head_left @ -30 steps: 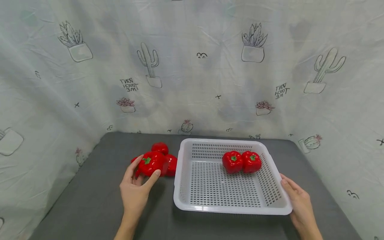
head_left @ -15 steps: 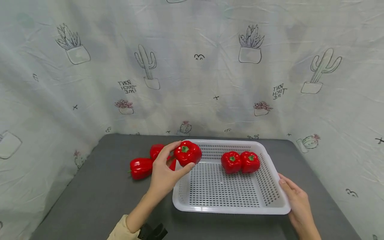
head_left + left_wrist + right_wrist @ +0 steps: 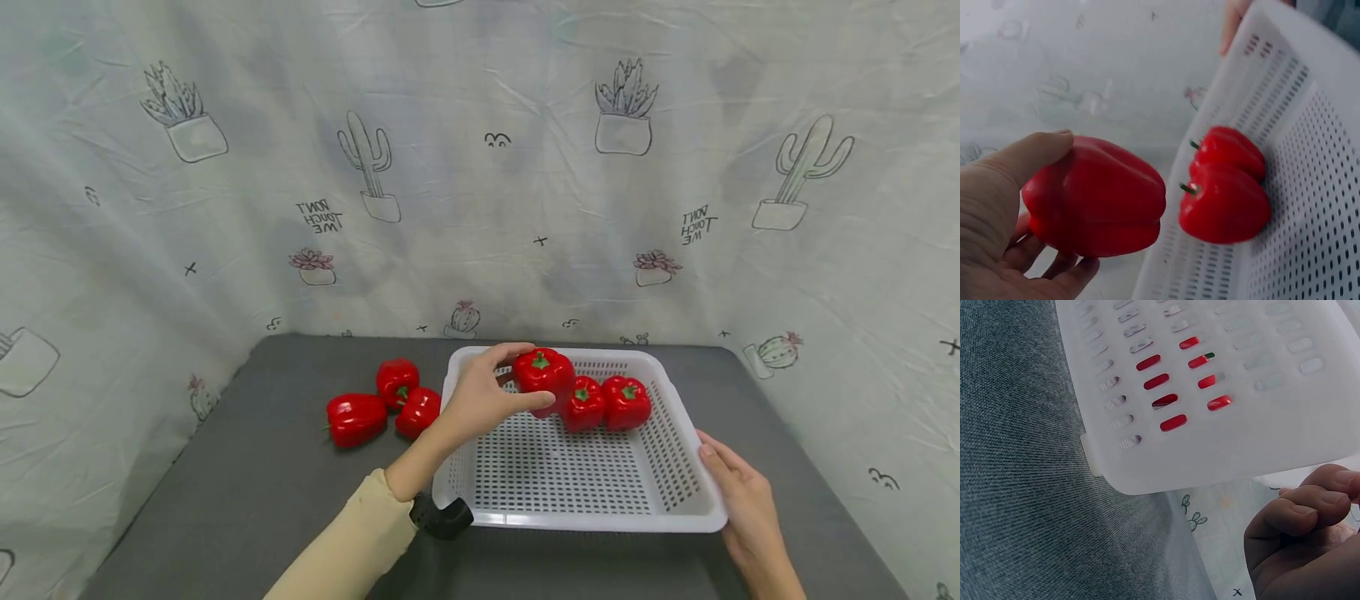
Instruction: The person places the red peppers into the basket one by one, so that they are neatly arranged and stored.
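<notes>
My left hand (image 3: 482, 402) holds a shiny red bell pepper (image 3: 542, 377) over the white perforated basket (image 3: 592, 522), thumb on one side and fingers on the other. The left wrist view shows this bell pepper (image 3: 1097, 200) lying sideways in the grasp. Two more red bell peppers (image 3: 627, 404) with green stems sit side by side against the far right of the basket, close to the held one. At the basket's right side, my right hand (image 3: 746, 504) grips the edge, thumb on the rim; most of its fingers are hidden in the head view.
Left of the basket, three red bell peppers (image 3: 356, 419) lie grouped on the dark grey table (image 3: 247, 500). A pale curtain (image 3: 450, 167) printed with cacti hangs behind and beside the table. A black wrist device (image 3: 441, 517) on the left arm overlaps the basket's front left corner.
My left hand has lifted a bell pepper from the group at left and carried it right, over the basket towards the two inside. The right hand stays at the basket's edge.
</notes>
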`<state>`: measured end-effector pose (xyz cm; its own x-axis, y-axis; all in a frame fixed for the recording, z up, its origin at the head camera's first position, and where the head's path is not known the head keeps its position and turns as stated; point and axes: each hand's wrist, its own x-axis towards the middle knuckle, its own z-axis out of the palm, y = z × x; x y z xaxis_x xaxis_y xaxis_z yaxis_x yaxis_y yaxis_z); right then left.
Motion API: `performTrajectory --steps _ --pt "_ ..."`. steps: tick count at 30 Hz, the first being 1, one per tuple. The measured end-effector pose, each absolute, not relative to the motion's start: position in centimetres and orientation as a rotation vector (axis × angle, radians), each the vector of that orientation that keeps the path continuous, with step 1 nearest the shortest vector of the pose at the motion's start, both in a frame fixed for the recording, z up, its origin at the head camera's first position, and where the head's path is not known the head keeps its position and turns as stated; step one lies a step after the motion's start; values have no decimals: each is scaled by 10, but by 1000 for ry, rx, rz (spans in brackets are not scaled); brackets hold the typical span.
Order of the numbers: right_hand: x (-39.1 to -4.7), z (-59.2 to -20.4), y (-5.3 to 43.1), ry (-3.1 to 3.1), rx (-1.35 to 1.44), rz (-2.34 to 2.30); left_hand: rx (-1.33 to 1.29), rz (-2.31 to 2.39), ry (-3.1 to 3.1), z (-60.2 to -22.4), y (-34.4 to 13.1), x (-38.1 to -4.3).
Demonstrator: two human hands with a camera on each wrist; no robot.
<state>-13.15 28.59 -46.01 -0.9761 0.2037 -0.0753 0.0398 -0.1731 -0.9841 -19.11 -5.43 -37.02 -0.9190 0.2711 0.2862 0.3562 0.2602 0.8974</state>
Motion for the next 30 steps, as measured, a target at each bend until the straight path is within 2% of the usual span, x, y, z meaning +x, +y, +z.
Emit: performTrajectory --steps 12,30 --pt "-132 -458 286 -1961 -305 2306 -447 -1784 -2608 -387 -56 -227" --pt "-131 -458 286 -2009 -386 2262 -640 -1621 -2803 -420 -62 -244"
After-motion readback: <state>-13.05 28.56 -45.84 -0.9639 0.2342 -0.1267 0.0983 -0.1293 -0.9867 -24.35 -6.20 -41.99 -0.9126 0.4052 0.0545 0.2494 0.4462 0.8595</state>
